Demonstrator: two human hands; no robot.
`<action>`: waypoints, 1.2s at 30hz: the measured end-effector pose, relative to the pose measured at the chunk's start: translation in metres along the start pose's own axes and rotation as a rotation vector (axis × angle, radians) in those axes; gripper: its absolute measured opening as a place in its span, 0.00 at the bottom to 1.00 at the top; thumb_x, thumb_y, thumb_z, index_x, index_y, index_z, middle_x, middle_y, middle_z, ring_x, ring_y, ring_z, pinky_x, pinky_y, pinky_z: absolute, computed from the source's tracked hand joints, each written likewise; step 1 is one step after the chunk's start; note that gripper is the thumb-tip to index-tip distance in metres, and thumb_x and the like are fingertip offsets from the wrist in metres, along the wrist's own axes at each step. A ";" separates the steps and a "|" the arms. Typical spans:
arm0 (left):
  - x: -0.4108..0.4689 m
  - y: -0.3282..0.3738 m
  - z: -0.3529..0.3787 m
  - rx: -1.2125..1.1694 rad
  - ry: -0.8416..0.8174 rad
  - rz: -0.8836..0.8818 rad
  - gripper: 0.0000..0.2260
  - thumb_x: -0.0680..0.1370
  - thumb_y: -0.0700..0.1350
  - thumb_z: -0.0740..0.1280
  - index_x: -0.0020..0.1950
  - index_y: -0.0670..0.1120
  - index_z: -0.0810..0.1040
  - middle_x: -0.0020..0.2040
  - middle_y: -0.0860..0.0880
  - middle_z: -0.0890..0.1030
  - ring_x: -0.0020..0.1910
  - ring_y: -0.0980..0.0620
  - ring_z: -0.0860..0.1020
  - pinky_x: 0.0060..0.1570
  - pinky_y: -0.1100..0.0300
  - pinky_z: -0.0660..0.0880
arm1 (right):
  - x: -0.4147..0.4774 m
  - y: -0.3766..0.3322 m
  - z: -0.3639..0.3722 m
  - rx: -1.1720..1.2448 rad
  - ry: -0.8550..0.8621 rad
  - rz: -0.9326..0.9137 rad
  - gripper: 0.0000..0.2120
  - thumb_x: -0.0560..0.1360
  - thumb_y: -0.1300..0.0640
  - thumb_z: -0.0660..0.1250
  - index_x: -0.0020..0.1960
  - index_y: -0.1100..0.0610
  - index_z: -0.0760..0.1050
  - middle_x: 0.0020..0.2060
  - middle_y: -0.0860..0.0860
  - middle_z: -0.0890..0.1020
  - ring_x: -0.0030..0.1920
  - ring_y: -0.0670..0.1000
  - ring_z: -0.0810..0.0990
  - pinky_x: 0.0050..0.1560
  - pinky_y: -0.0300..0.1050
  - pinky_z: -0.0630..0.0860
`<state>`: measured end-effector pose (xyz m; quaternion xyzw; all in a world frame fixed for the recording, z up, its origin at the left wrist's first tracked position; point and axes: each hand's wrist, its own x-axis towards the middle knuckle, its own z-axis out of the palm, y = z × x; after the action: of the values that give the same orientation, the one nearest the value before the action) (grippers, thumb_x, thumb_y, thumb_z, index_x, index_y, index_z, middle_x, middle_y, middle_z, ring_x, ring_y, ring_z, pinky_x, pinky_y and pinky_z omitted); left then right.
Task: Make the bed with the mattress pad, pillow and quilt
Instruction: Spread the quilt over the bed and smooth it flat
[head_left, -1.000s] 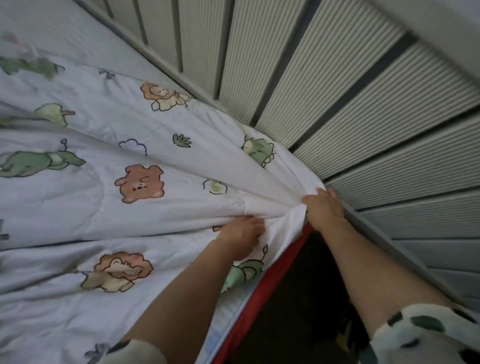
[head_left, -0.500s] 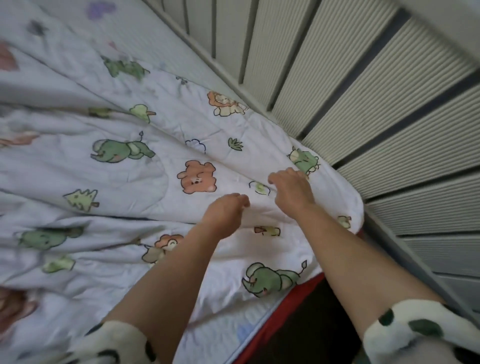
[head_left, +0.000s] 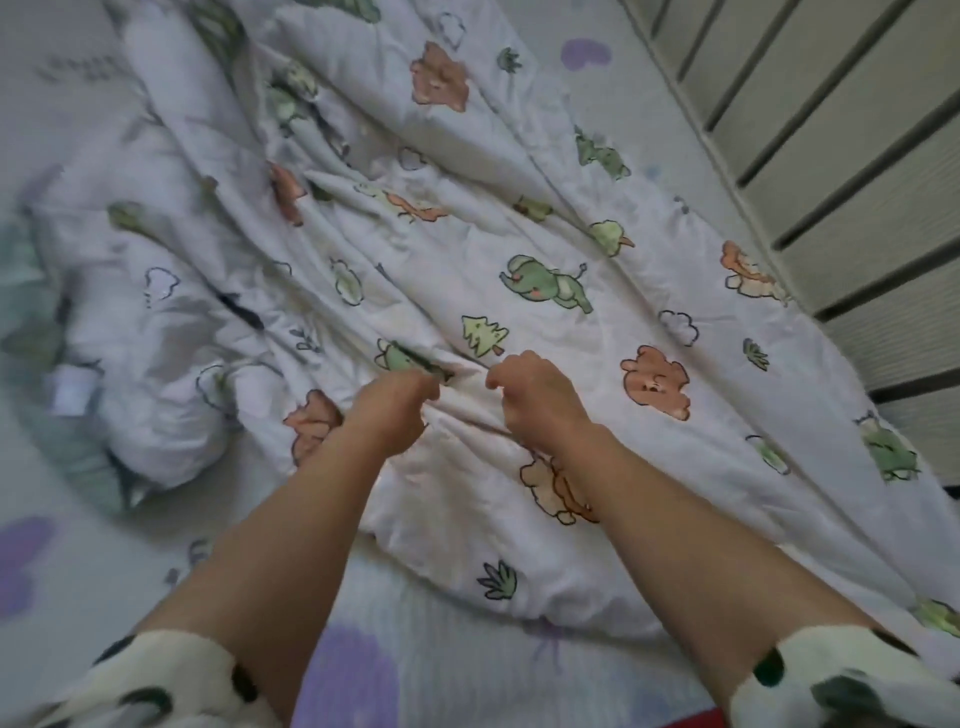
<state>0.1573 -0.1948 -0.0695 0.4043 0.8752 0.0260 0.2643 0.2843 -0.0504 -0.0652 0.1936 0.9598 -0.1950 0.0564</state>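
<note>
Head view, hands bunching rumpled quilt

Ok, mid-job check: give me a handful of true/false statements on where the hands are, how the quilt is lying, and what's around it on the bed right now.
1. Both hands, left hand and right hand, are closed on the quilt. True: each pinches a fold of fabric near its middle.
2. The quilt lies flat and smooth. False: it is creased and bunched, most of all on its left side.
3. The mattress pad with purple shapes shows below the quilt's near edge. True.
4. The hands are gripping the quilt's corner by the slatted wall. False: they are away from the wall, near the quilt's middle.
5. The quilt is plain white. False: it carries printed animals and trees.
</note>
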 end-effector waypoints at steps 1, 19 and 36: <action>-0.004 -0.013 -0.002 0.019 -0.049 -0.078 0.21 0.75 0.36 0.60 0.64 0.54 0.73 0.62 0.49 0.73 0.62 0.42 0.71 0.57 0.51 0.68 | 0.001 -0.011 0.005 0.007 -0.031 -0.034 0.15 0.73 0.66 0.61 0.56 0.58 0.77 0.52 0.56 0.79 0.55 0.59 0.73 0.47 0.46 0.66; -0.070 -0.141 0.038 0.368 -0.094 0.179 0.10 0.77 0.40 0.61 0.56 0.50 0.75 0.55 0.47 0.78 0.56 0.45 0.74 0.51 0.56 0.67 | -0.032 -0.144 0.130 -0.176 -0.395 0.028 0.25 0.72 0.59 0.65 0.67 0.56 0.63 0.63 0.55 0.69 0.62 0.58 0.70 0.56 0.53 0.69; -0.246 -0.129 0.092 0.366 -0.450 0.089 0.16 0.80 0.49 0.55 0.64 0.50 0.75 0.65 0.46 0.76 0.62 0.44 0.74 0.57 0.54 0.69 | -0.177 -0.211 0.128 0.051 -0.769 0.008 0.07 0.70 0.67 0.60 0.43 0.56 0.72 0.46 0.56 0.78 0.47 0.56 0.76 0.43 0.44 0.69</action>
<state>0.2439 -0.4745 -0.0736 0.4787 0.7663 -0.2109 0.3730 0.3685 -0.3418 -0.0757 0.1112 0.8627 -0.2771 0.4082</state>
